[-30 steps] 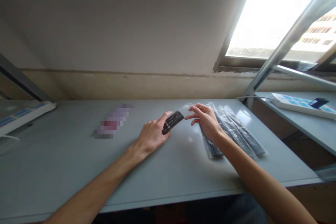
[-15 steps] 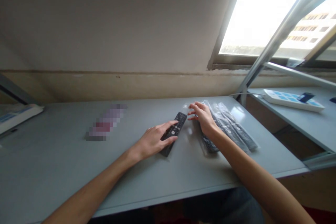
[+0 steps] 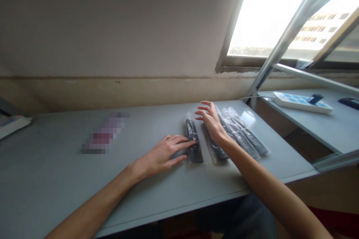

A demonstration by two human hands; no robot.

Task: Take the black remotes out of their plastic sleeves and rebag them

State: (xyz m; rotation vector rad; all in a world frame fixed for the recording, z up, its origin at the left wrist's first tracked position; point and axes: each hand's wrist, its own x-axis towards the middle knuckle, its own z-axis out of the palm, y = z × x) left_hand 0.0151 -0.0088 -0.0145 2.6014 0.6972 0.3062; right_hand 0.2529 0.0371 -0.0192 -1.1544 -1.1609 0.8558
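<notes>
A black remote control (image 3: 196, 153) in a clear plastic bag lies on the grey desk (image 3: 146, 190). My left hand (image 3: 171, 153) is open at its left side, fingers spread, with a fingertip on or just over the remote. My right hand (image 3: 211, 121) is open and raised, fingers apart, holding nothing. Below and beside it lie several more bagged remote controls (image 3: 244, 140), side by side on the desk's right part. My right hand and forearm partly cover the nearest of these.
A blurred-out pinkish item (image 3: 105, 134) lies on the left of the desk. White power strips stand at the far left (image 3: 14, 126) and on the neighbouring desk (image 3: 303, 102). A metal frame post (image 3: 283, 41) rises at the right before the window.
The single remote has turned from slanted to nearly upright in view and shifted right, towards the others. My left hand has loosened from around it. The whole view has swung slightly right.
</notes>
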